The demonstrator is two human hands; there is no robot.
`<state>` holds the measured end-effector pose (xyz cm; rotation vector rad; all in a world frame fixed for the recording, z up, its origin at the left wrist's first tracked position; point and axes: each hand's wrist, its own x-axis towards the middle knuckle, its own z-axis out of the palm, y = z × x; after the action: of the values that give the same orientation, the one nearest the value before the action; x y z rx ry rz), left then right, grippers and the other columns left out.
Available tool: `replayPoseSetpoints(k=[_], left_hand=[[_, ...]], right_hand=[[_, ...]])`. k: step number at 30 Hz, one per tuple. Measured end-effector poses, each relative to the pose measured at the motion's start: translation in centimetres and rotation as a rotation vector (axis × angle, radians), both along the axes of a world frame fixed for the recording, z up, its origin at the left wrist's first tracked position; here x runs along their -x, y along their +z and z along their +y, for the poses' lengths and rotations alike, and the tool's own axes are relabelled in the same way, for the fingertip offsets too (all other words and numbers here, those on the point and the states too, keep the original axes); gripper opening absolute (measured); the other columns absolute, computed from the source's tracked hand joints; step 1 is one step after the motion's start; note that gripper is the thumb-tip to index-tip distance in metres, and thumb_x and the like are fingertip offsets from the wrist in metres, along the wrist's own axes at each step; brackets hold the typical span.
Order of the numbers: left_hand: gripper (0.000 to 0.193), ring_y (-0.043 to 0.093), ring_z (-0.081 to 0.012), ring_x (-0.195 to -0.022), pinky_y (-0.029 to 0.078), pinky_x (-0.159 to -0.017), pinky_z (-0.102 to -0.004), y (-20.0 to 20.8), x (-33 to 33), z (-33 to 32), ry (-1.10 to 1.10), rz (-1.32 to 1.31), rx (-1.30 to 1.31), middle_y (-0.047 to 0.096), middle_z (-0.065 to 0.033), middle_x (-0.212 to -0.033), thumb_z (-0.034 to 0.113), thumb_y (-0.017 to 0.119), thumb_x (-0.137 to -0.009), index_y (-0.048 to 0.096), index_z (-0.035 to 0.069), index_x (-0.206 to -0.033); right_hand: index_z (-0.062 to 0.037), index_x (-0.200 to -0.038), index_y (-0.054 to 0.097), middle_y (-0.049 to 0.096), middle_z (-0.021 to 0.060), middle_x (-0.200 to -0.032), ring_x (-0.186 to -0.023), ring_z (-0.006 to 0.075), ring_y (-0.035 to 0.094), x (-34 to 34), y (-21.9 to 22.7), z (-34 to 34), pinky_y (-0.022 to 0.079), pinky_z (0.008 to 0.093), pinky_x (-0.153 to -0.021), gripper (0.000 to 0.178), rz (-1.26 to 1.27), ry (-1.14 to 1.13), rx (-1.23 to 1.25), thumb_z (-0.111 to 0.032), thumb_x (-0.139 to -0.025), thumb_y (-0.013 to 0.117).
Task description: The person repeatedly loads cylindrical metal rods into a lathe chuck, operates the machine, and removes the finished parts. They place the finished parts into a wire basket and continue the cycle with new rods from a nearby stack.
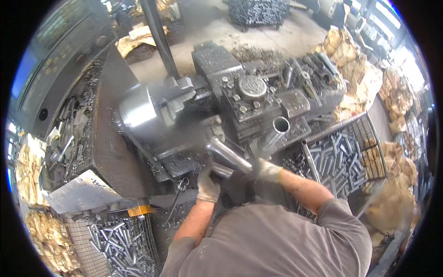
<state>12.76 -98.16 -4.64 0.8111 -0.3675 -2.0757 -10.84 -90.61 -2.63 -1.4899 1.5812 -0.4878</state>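
Tubes of grey steel (230,155) are clasped, seemingly for steadiness, by curled, pale-gloved left hand (208,188) and right hand (267,171) beside the dark metal lathe (237,121)'s near edge.

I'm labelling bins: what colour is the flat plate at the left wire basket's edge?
The flat plate is orange; head view.

No wording was legible. Round metal cap (253,86) on lathe (217,67) bore raised emblem, unreadable; pale panel (78,191) at left carried dark marks, too blurred to read.
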Motion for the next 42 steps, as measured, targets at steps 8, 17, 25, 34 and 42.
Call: replayPoseSetpoints(k=[8,17,25,34,42], left_hand=[[0.065,0.07,-0.0264,-0.103,0.057,-0.1,-0.0432,1.1,-5.0,-1.8,-0.17,0.28,-0.149,0.074,-0.0132,-0.12,0.051,0.053,-0.108,0.056,0.0,-0.148],[0.058,0.073,-0.0347,-0.105,0.06,-0.092,-0.0548,2.8,-4.1,-1.3,-0.312,0.346,-0.015,0.073,-0.0142,-0.119,0.056,0.046,-0.111,0.06,0.011,-0.146],[0.047,0.076,-0.023,-0.09,0.064,-0.086,-0.0404,7.1,-1.3,0.2,-0.259,-0.1,0.012,0.074,-0.0059,-0.107,0.051,0.058,-0.109,0.064,0.01,-0.13],[0.048,0.075,-0.027,-0.088,0.065,-0.077,-0.0452,4.7,-3.4,-0.7,-0.181,-0.156,0.086,0.073,-0.0111,-0.105,0.045,0.063,-0.106,0.062,0.004,-0.132],[0.05,0.07,-0.0308,-0.099,0.061,-0.086,-0.0477,4.4,-5.6,-4.1,0.149,-0.11,0.074,0.07,-0.0141,-0.113,0.048,0.058,-0.108,0.058,0.005,-0.135]], right_hand=[[-0.0061,-0.121,0.068,0.075,0.0166,-0.112,-0.104,0.0279,0.075,-1.5,9.0,3.5,0.059,0.0432,-0.089,0.047,-0.253,-0.156,0.227,-0.026,-0.083,0.087],[-0.0069,-0.129,0.063,0.078,0.0202,-0.106,-0.094,0.0381,0.077,19.0,8.5,19.2,0.062,0.0459,-0.086,0.049,0.941,-0.996,0.012,-0.026,-0.089,0.082],[-0.0081,-0.116,0.074,0.081,0.0127,-0.101,-0.094,0.0208,0.078,6.5,8.1,-1.2,0.062,0.0399,-0.082,0.042,0.173,-0.416,0.143,-0.029,-0.083,0.089],[-0.0073,-0.145,0.051,0.073,0.0273,-0.116,-0.096,0.0449,0.075,-4.9,1.2,-5.1,0.061,0.0533,-0.075,0.062,0.584,-0.044,0.141,-0.025,-0.09,0.07],[0.0032,-0.13,0.068,0.077,0.0119,-0.102,-0.093,0.0153,0.073,-3.5,9.4,-9.0,0.06,0.0363,-0.085,0.057,-0.404,-0.156,0.028,-0.029,-0.085,0.081]])
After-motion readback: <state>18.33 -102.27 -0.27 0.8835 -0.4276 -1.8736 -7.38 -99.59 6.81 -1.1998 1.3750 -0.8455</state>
